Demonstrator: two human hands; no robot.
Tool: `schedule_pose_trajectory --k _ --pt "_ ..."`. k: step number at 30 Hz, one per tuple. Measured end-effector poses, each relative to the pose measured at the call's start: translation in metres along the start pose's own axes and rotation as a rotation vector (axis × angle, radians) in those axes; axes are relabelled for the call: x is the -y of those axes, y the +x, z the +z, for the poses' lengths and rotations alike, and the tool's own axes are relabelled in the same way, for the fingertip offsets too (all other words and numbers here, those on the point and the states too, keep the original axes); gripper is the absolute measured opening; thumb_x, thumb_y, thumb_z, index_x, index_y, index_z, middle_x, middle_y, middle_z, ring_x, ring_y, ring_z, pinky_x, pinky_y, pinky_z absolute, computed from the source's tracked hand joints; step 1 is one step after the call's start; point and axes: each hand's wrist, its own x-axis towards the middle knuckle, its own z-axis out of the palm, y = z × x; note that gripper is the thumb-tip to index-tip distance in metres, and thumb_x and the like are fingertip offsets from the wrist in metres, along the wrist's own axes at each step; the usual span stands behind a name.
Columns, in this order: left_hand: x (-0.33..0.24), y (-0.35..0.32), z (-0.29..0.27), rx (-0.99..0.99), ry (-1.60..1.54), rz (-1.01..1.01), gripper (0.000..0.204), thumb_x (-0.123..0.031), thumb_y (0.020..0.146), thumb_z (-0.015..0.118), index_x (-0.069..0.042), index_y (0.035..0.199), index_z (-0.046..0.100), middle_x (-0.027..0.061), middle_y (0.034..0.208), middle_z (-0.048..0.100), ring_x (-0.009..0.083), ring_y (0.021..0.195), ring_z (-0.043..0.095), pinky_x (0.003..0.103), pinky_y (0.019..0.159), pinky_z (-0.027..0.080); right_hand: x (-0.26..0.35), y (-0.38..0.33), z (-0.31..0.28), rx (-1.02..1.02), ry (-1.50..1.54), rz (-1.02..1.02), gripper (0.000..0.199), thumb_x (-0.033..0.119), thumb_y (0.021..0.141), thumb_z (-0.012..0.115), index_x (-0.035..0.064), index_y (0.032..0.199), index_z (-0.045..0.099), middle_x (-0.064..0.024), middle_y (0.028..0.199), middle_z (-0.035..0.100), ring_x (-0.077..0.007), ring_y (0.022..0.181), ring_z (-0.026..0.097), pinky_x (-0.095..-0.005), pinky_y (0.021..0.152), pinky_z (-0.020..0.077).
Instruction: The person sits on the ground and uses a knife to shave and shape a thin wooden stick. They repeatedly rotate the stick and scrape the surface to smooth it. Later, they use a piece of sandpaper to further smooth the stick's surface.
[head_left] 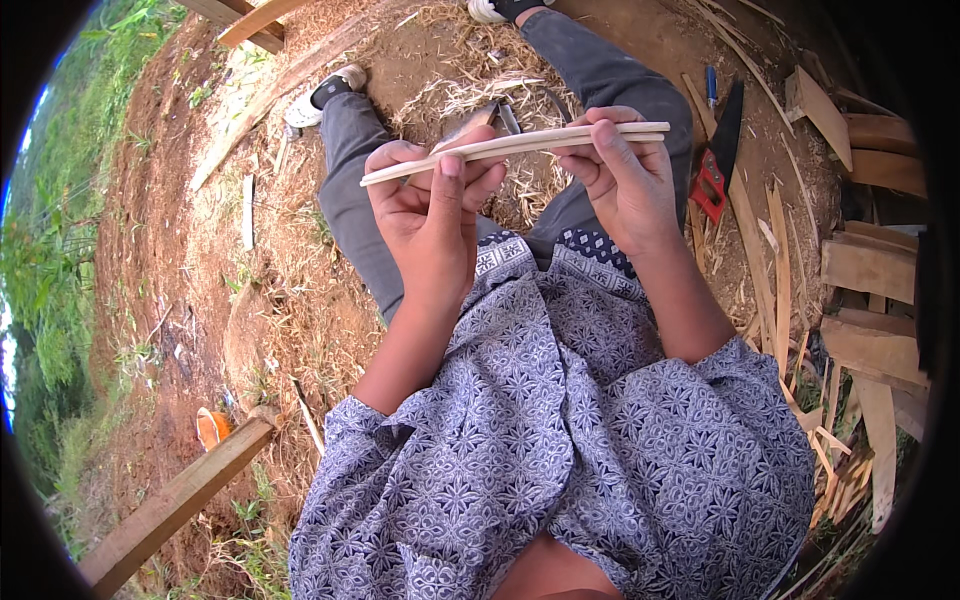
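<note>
Two slender pale wooden strips (520, 143), laid side by side, stretch across in front of me between both hands. They bow slightly upward, and their right ends stand a little apart. My left hand (425, 205) pinches them near the left end, thumb in front and fingers behind. Toward the right end, my right hand (630, 185) grips them between thumb and fingers. Past the strips, on the ground between my legs, lie a flat tapered piece (470, 122) and a short grey metal piece (508, 118), both partly hidden by the hands.
Shavings (440, 85) cover the dirt between my feet. On the right lie a red-handled saw (711, 185), a blue-handled tool (711, 85) and stacked boards (870, 270). At the lower left are a wooden beam (180, 505) and an orange round object (211, 428).
</note>
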Motion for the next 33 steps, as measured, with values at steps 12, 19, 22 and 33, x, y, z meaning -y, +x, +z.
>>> schedule_pose_trajectory --k 12,19,22,33 --pt "-0.004 0.004 -0.008 -0.029 0.021 -0.027 0.021 -0.009 0.104 0.052 0.001 0.121 0.049 0.0297 0.114 0.066 0.0357 0.103 0.07 0.038 0.083 0.064 0.006 0.0 -0.001 -0.061 -0.14 -0.037 0.019 0.008 0.101 0.058 -0.0044 0.115 0.062 -0.019 0.101 0.071 -0.0264 0.092 0.074 -0.0306 0.081 0.065" --pt "-0.004 0.006 -0.009 -0.038 0.046 -0.105 0.019 -0.009 0.104 0.052 0.004 0.118 0.053 0.0284 0.115 0.066 0.0337 0.101 0.071 0.037 0.084 0.064 0.004 -0.001 -0.002 -0.087 -0.126 -0.03 0.018 0.008 0.1 0.059 -0.0041 0.113 0.062 -0.0168 0.101 0.07 -0.0241 0.094 0.073 -0.0305 0.083 0.0645" --pt "-0.005 0.007 -0.007 -0.033 0.031 -0.126 0.018 -0.008 0.104 0.052 0.004 0.117 0.054 0.0273 0.114 0.066 0.0331 0.102 0.071 0.036 0.085 0.064 0.003 0.0 -0.001 -0.096 -0.136 -0.028 0.017 0.008 0.1 0.059 -0.0033 0.113 0.062 -0.0157 0.101 0.07 -0.0229 0.095 0.073 -0.0302 0.084 0.0641" --pt "-0.001 0.012 -0.009 0.011 0.057 -0.214 0.022 -0.011 0.104 0.051 0.004 0.119 0.058 0.0261 0.12 0.065 0.0327 0.106 0.07 0.035 0.088 0.062 0.0 0.005 0.004 -0.119 -0.182 0.008 0.02 0.011 0.098 0.063 -0.004 0.111 0.062 -0.0122 0.1 0.069 -0.0192 0.094 0.072 -0.0294 0.084 0.0635"
